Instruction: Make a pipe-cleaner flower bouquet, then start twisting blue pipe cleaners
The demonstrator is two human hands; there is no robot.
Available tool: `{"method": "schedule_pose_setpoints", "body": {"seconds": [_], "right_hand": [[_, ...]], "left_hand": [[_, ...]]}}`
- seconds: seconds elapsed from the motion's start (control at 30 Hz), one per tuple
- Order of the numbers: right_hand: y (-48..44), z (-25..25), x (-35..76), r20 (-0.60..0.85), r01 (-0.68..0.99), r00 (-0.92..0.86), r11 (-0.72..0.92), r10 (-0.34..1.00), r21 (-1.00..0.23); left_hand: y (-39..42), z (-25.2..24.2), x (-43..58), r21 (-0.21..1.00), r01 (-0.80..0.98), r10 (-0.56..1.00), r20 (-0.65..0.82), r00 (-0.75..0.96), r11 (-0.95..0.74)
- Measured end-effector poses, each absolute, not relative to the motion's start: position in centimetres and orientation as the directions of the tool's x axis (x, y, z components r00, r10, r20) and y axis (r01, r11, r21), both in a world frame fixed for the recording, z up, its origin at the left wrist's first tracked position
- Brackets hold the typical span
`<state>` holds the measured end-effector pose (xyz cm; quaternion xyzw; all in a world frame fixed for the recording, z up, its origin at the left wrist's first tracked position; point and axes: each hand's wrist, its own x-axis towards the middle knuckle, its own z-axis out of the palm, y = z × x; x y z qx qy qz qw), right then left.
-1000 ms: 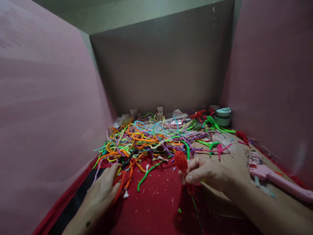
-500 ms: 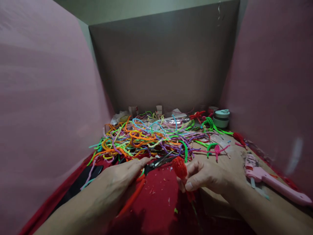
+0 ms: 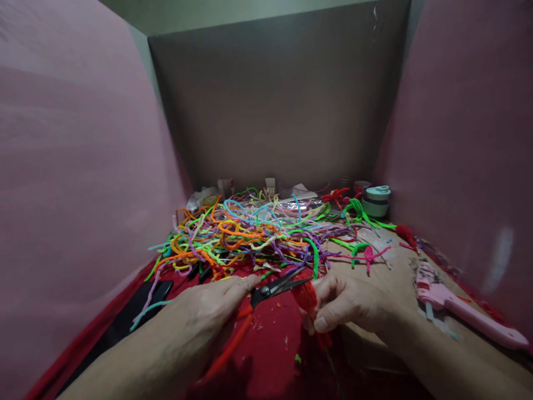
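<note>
The person's left hand (image 3: 210, 305) is hiding part of the orange-handled black scissors (image 3: 263, 292), the right hand (image 3: 345, 303) is covering part of a rounded fuzzy red bud (image 3: 307, 299), and a thin dark stem (image 3: 331, 361) is blurring into shadow.

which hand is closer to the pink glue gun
Right. The right hand holds the red bud, with the pink glue gun off to its right; the left hand, holding the scissors, is farther away, on the opposite side of the bud.

Scissors (image 3: 264, 291): one pair. Held red bud (image 3: 306, 297): one. Glue gun (image 3: 452, 300): one.
</note>
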<state>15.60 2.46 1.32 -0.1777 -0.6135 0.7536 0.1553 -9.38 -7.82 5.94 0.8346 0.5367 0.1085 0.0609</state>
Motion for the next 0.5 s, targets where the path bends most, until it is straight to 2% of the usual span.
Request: {"method": "schedule_pose_setpoints", "body": {"seconds": [0.2,0.5], "right_hand": [[2.5,1.0,15.6,-0.090,-0.009,-0.882,-0.206,0.463,-0.978],[2.3,1.3,15.6,-0.107,0.004,-0.881,-0.218,0.462,-0.976]], "left_hand": [[-7.2,5.3,-8.9,0.167,0.873,0.884,0.196,0.425,-0.457],[-6.9,3.5,-9.2,0.196,0.855,0.860,0.299,0.414,-0.480]]}}
